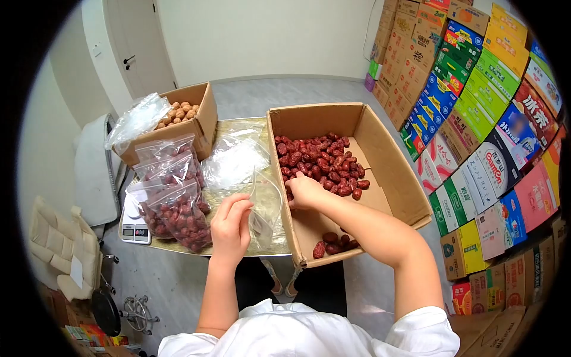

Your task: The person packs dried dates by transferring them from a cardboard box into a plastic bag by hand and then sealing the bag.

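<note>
My left hand [231, 226] is raised over the table with its fingers pinched at the edge of a clear zip bag [266, 217]. The bag hangs open beside the box and looks empty. Inside the cardboard box [389, 152], my right hand [306, 191] reaches into the pile of red dates [324, 159] near the left wall. Its fingers are curled around dates, and the fingertips are partly hidden. A few more dates [333, 244] lie in the box's near corner, under my right forearm.
Filled bags of dates [184, 217] are piled on a white kitchen scale [136, 231] at the left. Behind them stands a carton of walnuts [178, 113] with plastic bags on it. Flat clear bags [235, 157] lie mid-table. Stacked cartons [464, 154] line the right side.
</note>
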Motion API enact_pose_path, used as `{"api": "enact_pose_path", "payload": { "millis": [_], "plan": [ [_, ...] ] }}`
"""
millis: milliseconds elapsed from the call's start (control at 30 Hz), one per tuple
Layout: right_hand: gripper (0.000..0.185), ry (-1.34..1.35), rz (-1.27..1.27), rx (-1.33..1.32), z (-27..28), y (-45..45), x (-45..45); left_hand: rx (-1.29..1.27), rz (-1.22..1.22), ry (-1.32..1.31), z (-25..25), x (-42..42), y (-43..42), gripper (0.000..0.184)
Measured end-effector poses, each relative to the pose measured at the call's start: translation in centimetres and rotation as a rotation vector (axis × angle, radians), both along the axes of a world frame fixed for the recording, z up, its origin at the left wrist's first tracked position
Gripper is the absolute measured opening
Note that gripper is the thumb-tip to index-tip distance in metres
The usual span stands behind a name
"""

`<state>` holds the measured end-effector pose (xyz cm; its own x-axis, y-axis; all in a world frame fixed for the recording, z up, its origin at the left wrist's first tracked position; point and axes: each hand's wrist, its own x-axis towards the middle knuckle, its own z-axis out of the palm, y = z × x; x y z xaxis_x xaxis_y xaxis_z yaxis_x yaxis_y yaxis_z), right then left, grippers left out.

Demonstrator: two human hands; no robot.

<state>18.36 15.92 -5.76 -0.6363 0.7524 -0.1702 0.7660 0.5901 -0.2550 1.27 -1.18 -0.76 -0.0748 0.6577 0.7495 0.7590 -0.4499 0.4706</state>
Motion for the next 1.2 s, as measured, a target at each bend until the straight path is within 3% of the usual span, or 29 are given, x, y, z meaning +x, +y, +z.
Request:
{"api": "enact_pose_path", "payload": {
  "millis": [167,400,667,767,900,967,1200],
  "plan": [
    [0.043,0.012,0.032,0.007,-0.1,1.1,-0.1,0.009,-0.015,0.023,-0.2,-0.1,0.1,0.018],
    [0.041,0.01,-0.037,-0.062,2.6,1.7,0.3,0.003,-0.002,-0.002,-0.4,-0.2,0.2,0.016],
    [0.027,0.357,-0.088,0.107,7.2,2.4,2.0,0.005,-0.003,0.009,-0.5,-0.1,0.4,0.016],
    [0.031,0.582,-0.141,0.004,9.3,2.4,2.8,-0.006,0.0,0.005,-0.6,-0.1,0.4,0.016],
    [0.028,0.872,-0.043,-0.06,10.4,1.5,2.3,-0.024,0.007,-0.026,-0.3,0.4,0.4,0.016],
    [0.019,1.203,0.181,-0.341,10.3,0.9,1.6,-0.015,0.008,-0.023,-0.2,0.4,0.5,0.017],
    [0.02,1.025,0.527,-0.099,11.5,-1.9,0.6,-0.004,0.009,-0.008,-0.3,0.4,0.8,0.017]
  ]
}}
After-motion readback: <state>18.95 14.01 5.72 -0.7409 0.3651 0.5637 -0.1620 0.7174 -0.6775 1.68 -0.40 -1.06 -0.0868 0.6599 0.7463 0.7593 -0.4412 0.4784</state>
